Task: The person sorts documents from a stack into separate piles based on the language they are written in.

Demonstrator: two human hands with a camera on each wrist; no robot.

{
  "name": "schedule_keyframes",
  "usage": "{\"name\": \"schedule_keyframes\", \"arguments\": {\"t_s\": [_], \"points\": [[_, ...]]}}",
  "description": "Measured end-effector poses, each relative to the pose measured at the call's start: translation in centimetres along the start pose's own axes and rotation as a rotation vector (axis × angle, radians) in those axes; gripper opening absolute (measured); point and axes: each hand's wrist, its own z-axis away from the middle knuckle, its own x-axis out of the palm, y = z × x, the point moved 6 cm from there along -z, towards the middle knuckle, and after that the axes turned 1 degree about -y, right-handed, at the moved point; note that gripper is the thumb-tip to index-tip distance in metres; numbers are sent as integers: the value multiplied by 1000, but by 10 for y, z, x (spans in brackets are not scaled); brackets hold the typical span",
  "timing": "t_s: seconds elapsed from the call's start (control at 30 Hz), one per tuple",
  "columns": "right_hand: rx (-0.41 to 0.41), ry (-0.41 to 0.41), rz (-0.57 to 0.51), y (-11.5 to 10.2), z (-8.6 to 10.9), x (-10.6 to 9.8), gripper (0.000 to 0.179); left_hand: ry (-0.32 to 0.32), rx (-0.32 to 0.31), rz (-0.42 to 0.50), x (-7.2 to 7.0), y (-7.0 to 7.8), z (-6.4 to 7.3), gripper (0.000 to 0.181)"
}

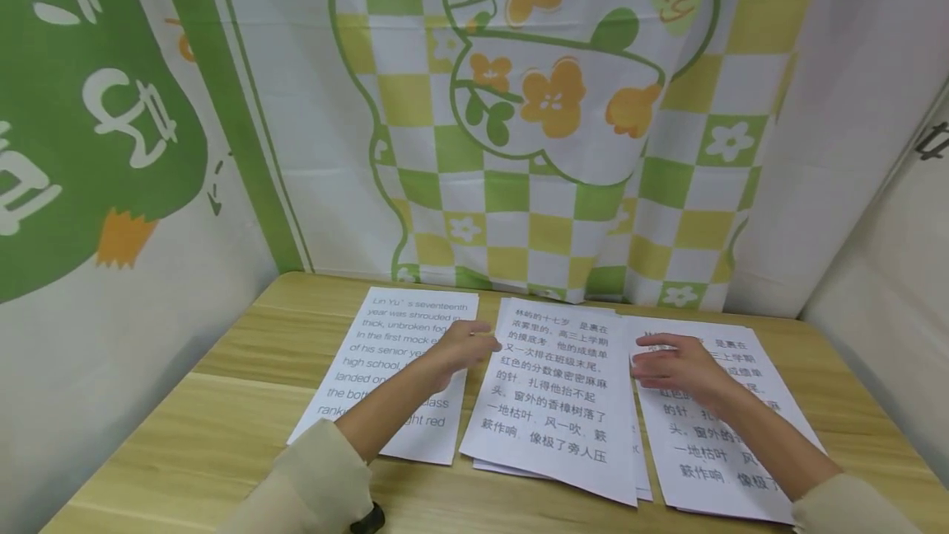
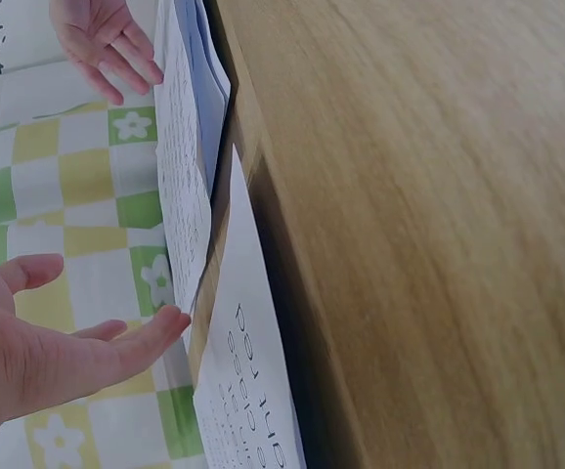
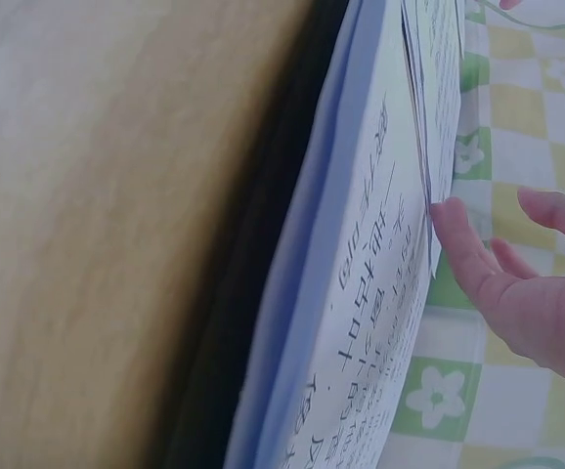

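Observation:
Three groups of printed paper lie side by side on the wooden table. At the left is a sheet with English text (image 1: pixel 356 377); my left hand (image 1: pixel 458 350) hovers over its right edge, fingers loosely extended toward the middle pile. In the middle, a sheet of Chinese text (image 1: pixel 549 402) tops a slightly fanned stack, other sheets poking out beneath it. My right hand (image 1: pixel 682 365) is above the right stack of Chinese text (image 1: pixel 712 452), fingers pointing at the middle pile's right edge. Both wrist views show the left hand (image 2: pixel 77 352) and right hand (image 3: pixel 527 283) with nothing in their fingers.
The wooden table (image 1: pixel 215 419) has its back edge against a curtain (image 1: pixel 519 229) with green and yellow checks and flowers. A white side wall (image 1: pixel 890 221) stands at the right, and a green printed cloth (image 1: pixel 96 105) hangs at the left. A dark band circles my left wrist.

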Motion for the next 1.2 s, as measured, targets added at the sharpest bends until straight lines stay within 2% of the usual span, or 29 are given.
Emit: {"name": "schedule_keyframes", "arguments": {"t_s": [0.17,0.4,0.73,1.2], "points": [[13,-12,-10,3,-3,4,59,-11,-28,47,0,-2,0,66],[26,-11,-40,5,-5,7,59,6,-54,125,-3,-4,1,59],[23,-21,-52,1,-6,8,60,5,-54,140,-6,-2,4,57],[11,-32,-78,-2,-4,8,60,-37,-42,169,-7,-3,3,59]]}}
